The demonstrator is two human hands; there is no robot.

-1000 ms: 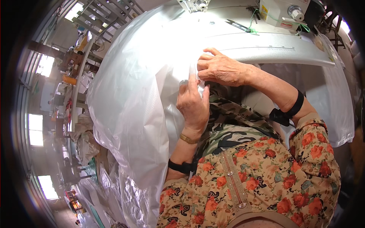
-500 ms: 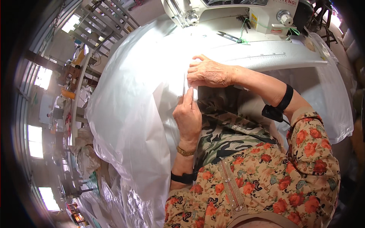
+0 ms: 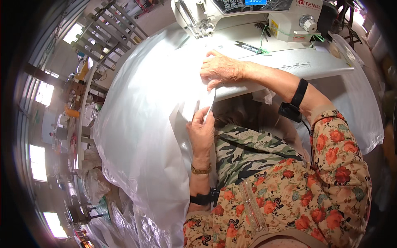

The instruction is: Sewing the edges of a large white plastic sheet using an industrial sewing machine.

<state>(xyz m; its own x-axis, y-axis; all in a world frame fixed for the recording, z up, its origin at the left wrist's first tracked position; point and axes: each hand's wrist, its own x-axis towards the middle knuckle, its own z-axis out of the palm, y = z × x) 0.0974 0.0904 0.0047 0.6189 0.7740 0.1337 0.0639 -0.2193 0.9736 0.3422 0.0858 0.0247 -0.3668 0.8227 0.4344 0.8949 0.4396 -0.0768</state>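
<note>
A large sheet of white, slightly shiny plastic-like fabric drapes over the left side of the sewing table and hangs down beside my lap. My left hand pinches the edge of this sheet between thumb and fingers, just off the table's front edge. Farther up, my right hand grips the same edge on the tabletop, its fingers curled over it. Between the two hands the edge forms a narrow folded strip. Behind them stands a white sewing machine; its needle area lies beyond my right hand under bright light.
Thread snips with green thread lie by the machine base. A printed ruler scale runs along the table front. More translucent sheeting hangs at the right. A rack of grey bars stands at the far left.
My right hand has shifted slightly up and left. My left hand has dropped a little lower, so the hands are farther apart and the strip between them is drawn out. More of the machine shows.
</note>
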